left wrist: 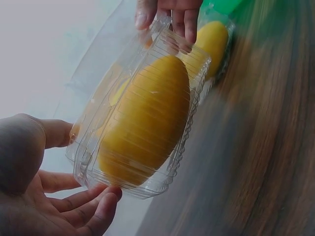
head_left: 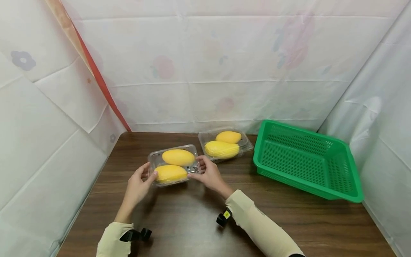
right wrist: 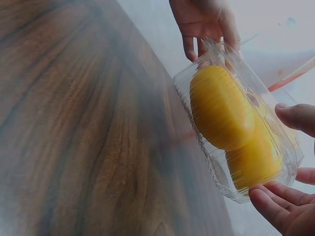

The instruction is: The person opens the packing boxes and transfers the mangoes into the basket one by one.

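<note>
Between my two hands is a clear plastic clamshell box (head_left: pixel 157 160) with two yellow mangoes (head_left: pixel 178 157) inside. My left hand (head_left: pixel 136 189) grips its left end, thumb on the upper edge and fingers beneath. At the opposite end, my right hand (head_left: pixel 212 175) holds it the same way, with the fingers (right wrist: pixel 275 199) under the lower edge. The left wrist view shows the ribbed side of the box (left wrist: pixel 147 113) raised over the table, tilted, with one mango filling most of that side.
Farther back, a second clear box (head_left: pixel 208 136) with two mangoes (head_left: pixel 222 149) lies on the brown wooden table (head_left: pixel 106 210). To the right stands a green perforated plastic basket (head_left: pixel 302 184). White patterned sheets (head_left: pixel 205 64) hang behind and along both sides.
</note>
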### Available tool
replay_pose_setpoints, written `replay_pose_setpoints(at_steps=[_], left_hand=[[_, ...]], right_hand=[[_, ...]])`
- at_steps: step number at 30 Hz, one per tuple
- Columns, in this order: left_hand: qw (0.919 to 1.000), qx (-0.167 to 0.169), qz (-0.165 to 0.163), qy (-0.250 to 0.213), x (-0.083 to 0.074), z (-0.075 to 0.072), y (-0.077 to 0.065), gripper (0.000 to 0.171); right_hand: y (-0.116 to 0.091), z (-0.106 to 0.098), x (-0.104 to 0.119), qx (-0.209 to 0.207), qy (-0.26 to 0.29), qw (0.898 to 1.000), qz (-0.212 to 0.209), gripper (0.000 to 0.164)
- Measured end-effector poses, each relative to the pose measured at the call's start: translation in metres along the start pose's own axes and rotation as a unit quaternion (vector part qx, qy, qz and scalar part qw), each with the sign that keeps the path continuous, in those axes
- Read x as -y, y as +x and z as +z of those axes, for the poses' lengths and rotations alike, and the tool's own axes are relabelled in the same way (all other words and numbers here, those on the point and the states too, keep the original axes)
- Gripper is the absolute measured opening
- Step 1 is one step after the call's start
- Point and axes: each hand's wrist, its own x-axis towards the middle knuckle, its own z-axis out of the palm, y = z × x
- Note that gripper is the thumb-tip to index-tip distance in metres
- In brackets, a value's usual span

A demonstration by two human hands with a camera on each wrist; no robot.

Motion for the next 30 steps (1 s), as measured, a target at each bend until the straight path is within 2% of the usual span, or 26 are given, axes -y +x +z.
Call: replay_pose_setpoints(at_steps=[15,22,30], left_hand=[[0.9997,-0.013,0.002,-0.02,-0.012,0.014,-0.022,0.058],[0.9991,0.0,0.007,-0.041,-0.02,0.027,-0.031,0.058],[0.9976,0.008,0.02,-0.066,-0.032,0.045,-0.038,0.056]], right_hand=[[-0.033,-0.011,-0.002,-0.034,-0.011,0.999,-0.034,0.059],[-0.053,-0.023,-0.003,-0.052,-0.012,0.999,-0.013,0.057],[-0.076,-0.036,-0.01,-0.078,-0.023,0.997,-0.007,0.057]])
